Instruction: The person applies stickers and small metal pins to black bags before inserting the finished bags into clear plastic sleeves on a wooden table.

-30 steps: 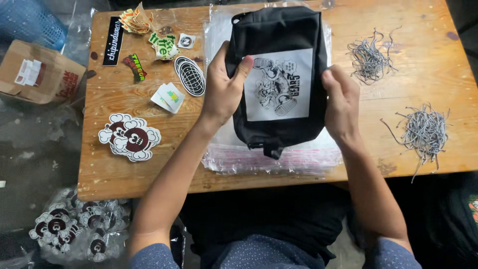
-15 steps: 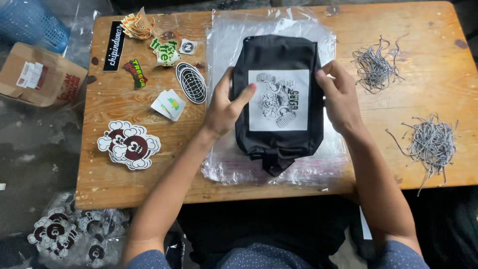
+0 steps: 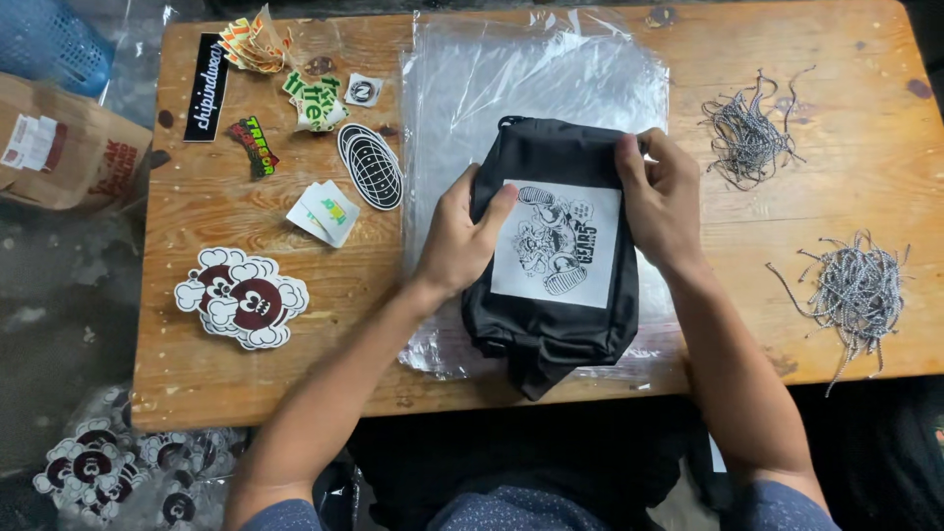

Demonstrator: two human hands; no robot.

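A black fabric pouch (image 3: 551, 324) with a white printed patch (image 3: 556, 243) lies on a stack of clear plastic bags (image 3: 531, 79) on the wooden table (image 3: 826, 59). My left hand (image 3: 462, 236) grips the pouch's left edge, thumb on the patch. My right hand (image 3: 664, 197) holds its upper right corner. The pouch's lower end hangs slightly over the table's near edge.
Left of the plastic lie several stickers: a cloud-shaped cartoon stack (image 3: 243, 298), an oval striped one (image 3: 370, 165), a black rectangular one (image 3: 206, 87), small cards (image 3: 324, 212). Two heaps of grey string tags (image 3: 747, 133) (image 3: 857, 290) sit at right. A brown paper bag (image 3: 61, 143) rests on the floor.
Both hands have drawn the pouch toward me, down the plastic. My right hand shifted up to its top right corner.
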